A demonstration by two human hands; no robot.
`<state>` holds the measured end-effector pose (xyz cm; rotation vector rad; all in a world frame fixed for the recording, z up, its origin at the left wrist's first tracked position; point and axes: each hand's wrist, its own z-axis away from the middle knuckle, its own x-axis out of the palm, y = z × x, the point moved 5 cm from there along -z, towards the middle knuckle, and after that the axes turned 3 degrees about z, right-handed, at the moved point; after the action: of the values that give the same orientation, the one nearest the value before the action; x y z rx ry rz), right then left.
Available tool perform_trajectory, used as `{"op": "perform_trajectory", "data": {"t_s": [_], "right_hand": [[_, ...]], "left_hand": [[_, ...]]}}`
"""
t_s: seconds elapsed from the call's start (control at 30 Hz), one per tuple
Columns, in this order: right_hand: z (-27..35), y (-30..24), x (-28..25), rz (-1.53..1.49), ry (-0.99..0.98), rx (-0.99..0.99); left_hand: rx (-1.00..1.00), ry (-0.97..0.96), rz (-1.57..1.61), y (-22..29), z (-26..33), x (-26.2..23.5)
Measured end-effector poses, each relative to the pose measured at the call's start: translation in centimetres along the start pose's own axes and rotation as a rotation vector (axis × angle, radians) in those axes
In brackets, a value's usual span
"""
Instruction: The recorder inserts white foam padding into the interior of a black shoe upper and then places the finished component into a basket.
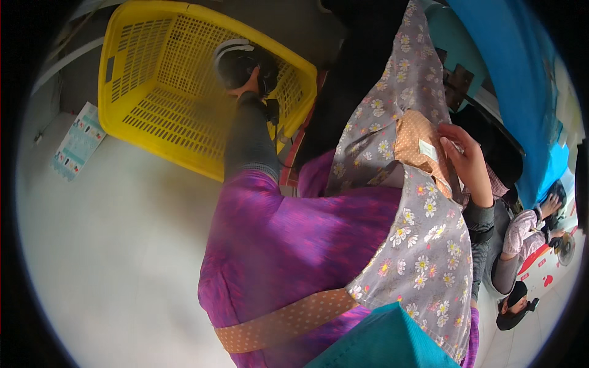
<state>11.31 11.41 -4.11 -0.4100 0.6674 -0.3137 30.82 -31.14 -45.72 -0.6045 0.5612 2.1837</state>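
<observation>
Inside the yellow basket (153,80), left hand (248,86) grasps headphones (236,58); right hand (467,161) pinches floral cloth (423,245).

Illumination is bright, diffuse daylight; the pale floor (104,245) below me reads nearly white and washes out toward the lower left. No hard shadows are present; only a soft shadow lies along the near edge of the yellow basket (153,73). My left hand (248,83), reaching into that basket, shows motion smear, and the yellow colour bleeds over my sleeve there. My right hand (469,159) is sharper, though its fingers (451,132) are soft at the edges. The floral cloth (423,245) close to the lens is reasonably crisp. Fisheye distortion bends the basket rim and the blue panel (515,73). A black vignette rings the circular frame.
</observation>
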Motion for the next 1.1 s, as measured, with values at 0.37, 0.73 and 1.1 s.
{"op": "perform_trajectory", "data": {"t_s": [0.37, 0.73, 1.1], "right_hand": [[0.3, -0.2, -0.9, 0.045, 0.038, -0.069], [2.3, 1.3, -2.5, -0.221, 0.125, -0.26], [11.0, 2.6, -12.4, -0.632, -0.042, -0.538]], "left_hand": [[0.289, -0.216, 0.543, -2.4, 2.6, 0.4], [0.63, 0.062, 0.453, 1.5, 4.9, -5.8], [1.518, -0.604, 0.431, 20.0, 48.2, -2.6]]}}
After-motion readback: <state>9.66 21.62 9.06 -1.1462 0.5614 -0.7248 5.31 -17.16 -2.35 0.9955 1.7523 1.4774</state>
